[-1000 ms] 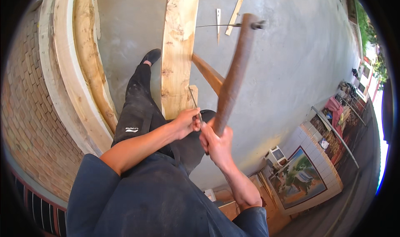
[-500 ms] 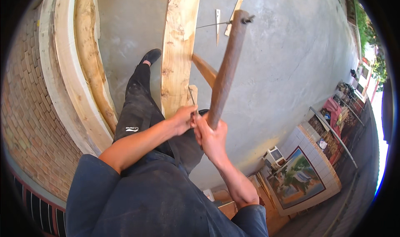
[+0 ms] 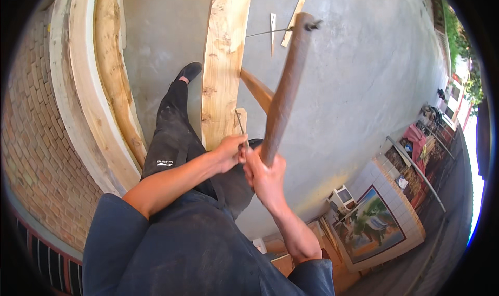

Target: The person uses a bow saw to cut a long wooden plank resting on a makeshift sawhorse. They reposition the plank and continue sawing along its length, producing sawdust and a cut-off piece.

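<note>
A wooden frame saw stands before me, its brown side arm (image 3: 286,88) rising toward the upper right. The lower end of that arm is gripped in my closed right hand (image 3: 266,174). Just left of it, my left hand (image 3: 230,153) is closed around the saw's lower end, where the thin blade (image 3: 239,121) runs up to the near end of a pale timber beam (image 3: 223,62). A notch shows on the beam's right side by the blade. The saw's wooden crossbar (image 3: 256,90) slopes away behind the arm, and a twisted wire (image 3: 267,33) stretches left from the arm's top.
Several long beams (image 3: 112,56) lie along the left beside a brick surface (image 3: 41,124). On the grey concrete floor (image 3: 353,62) are a thin wooden strip (image 3: 296,15) and a narrow pointed piece (image 3: 273,30). A tiled wall with a painted picture (image 3: 371,223) stands at lower right.
The saw and both hands have shifted very slightly right and toward me. Both grips look the same, and the beam keeps its place apart from a small shift of the view.
</note>
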### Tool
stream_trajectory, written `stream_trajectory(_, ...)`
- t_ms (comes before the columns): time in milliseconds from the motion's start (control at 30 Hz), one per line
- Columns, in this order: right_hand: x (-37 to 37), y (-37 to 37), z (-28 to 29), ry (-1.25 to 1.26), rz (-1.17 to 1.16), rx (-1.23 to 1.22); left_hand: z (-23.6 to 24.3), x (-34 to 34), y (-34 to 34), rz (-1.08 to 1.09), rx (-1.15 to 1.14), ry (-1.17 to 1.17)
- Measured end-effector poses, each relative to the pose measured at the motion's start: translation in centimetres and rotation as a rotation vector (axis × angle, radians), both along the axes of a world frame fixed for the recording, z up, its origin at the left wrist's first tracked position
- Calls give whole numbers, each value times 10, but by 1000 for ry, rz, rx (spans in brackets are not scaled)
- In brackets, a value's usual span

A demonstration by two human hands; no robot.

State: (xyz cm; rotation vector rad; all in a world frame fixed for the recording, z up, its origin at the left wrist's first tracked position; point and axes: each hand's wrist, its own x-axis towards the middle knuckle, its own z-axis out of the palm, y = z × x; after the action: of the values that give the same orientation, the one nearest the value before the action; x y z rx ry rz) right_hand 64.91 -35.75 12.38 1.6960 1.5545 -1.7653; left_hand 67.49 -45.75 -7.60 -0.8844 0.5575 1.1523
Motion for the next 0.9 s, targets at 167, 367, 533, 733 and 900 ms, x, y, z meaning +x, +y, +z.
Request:
stream_trajectory(167,17,4,106,70,11,-58,115,-18,-10,35,184,-117)
stream_trajectory(367,10,9,57,48,11,-44,71,-14,2,61,100,-28)
stream_trajectory(533,2,10,41,-22,-40,-87,63,-14,1,41,42,-7)
stream_trajectory(733,26,4,130,136,87,-50,145,-23,-9,24,181,-95)
stream_trajectory(900,23,-4,78,49,-32,-66,95,-11,-7,15,117,2)
